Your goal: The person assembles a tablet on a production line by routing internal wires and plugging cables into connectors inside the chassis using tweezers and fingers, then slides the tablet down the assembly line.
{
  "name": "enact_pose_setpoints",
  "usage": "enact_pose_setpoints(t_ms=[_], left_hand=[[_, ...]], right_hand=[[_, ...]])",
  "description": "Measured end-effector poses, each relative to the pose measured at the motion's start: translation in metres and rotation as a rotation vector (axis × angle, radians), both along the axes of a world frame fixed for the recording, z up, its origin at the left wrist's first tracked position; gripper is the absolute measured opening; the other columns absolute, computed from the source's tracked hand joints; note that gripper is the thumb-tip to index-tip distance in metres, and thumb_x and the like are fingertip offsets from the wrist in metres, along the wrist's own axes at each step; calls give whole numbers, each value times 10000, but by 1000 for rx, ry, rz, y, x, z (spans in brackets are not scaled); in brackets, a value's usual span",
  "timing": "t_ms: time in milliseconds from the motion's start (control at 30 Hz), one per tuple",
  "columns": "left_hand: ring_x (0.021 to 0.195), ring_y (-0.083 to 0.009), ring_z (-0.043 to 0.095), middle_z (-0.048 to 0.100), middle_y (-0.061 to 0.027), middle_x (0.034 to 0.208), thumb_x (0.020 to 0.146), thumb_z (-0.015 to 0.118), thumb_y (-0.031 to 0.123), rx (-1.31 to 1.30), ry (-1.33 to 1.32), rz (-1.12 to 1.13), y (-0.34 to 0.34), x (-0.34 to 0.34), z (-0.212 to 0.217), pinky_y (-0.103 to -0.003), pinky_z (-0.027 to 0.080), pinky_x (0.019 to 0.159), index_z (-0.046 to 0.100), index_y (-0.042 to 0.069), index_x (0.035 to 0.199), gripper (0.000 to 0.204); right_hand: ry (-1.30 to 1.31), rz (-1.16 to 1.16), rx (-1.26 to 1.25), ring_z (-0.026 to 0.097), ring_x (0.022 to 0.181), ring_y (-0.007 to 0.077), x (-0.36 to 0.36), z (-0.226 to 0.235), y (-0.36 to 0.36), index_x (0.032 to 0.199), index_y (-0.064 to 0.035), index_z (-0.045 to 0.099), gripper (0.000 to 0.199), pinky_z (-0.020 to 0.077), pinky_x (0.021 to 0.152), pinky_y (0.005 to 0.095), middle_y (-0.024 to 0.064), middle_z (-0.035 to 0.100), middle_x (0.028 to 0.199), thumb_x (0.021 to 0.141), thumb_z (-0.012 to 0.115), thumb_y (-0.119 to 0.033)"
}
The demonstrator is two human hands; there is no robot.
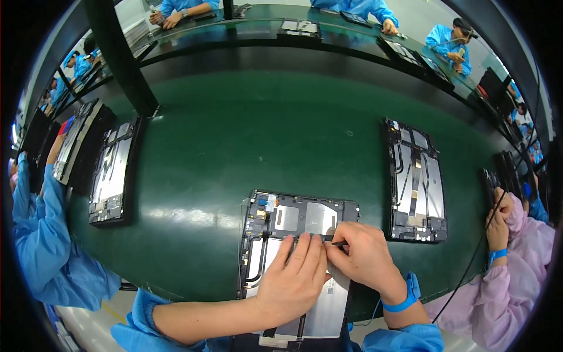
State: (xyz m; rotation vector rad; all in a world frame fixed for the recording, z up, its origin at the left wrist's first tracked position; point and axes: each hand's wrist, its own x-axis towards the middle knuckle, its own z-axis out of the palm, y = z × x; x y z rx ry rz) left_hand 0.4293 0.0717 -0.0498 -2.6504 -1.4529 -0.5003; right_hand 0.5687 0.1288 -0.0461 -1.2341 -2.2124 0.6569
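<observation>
An opened tablet [322, 220] with silver battery plates and black edge boards lies in front of me at the table's near edge. My left hand [291, 286] rests on its middle, fingers stretched out and lying flat. Beside those fingertips, my right hand [365, 256] pinches a thin dark stick-like tool [339, 243]. The tool points left and reaches the tablet just below the upper plates. What its tip touches is hidden by my fingers. A blue band circles my right wrist.
A stack of opened tablets [415, 182] sits to the right, another stack [114, 173] to the left. Co-workers' sleeves [44, 223] and pink sleeves [498, 287] flank the green table [234, 135]. A dark post [120, 56] rises at the far left. A cable [463, 273] hangs at right.
</observation>
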Motion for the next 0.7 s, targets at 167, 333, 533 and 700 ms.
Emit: enact_pose_setpoints(t_ms=[167, 333, 533, 700], left_hand=[[970, -288, 460, 474, -192, 1037, 649, 575, 237, -28, -65, 27, 2, 2, -4, -361, 341, 867, 489, -60, 970, 446], [962, -291, 472, 473, -201, 1039, 643, 583, 217, -78, -105, -19, 4, -1, -3, -361, 362, 856, 487, -64, 975, 445], [959, -300, 472, 474, -206, 1030, 645, 589, 217, -95, -113, -30, 6, -2, -1, -368, 356, 860, 485, -60, 985, 451], [959, -307, 466, 472, -208, 1031, 649, 588, 221, -112, -96, -35, 6, -2, 0, -370, 353, 859, 487, -43, 995, 447]], right_hand=[[21, 2, 17, 462, 488, 246, 0, 3, -2, 566, -32, 437, 157, 349, 439, 327, 81, 454, 518, 612, 571, -101], [-29, -4, 7, 480, 478, 230, 5, 8, -1, 580, -22, 479, 135, 367, 437, 300, 85, 472, 517, 620, 576, -107], [39, -80, -372, 563, 505, 181, 23, 23, 8, 641, 2, 545, 159, 425, 467, 256, 115, 557, 570, 662, 598, -146], [82, -78, -469, 495, 444, 113, 26, 17, 11, 626, 4, 531, 165, 389, 440, 230, 66, 530, 517, 649, 605, -141]])
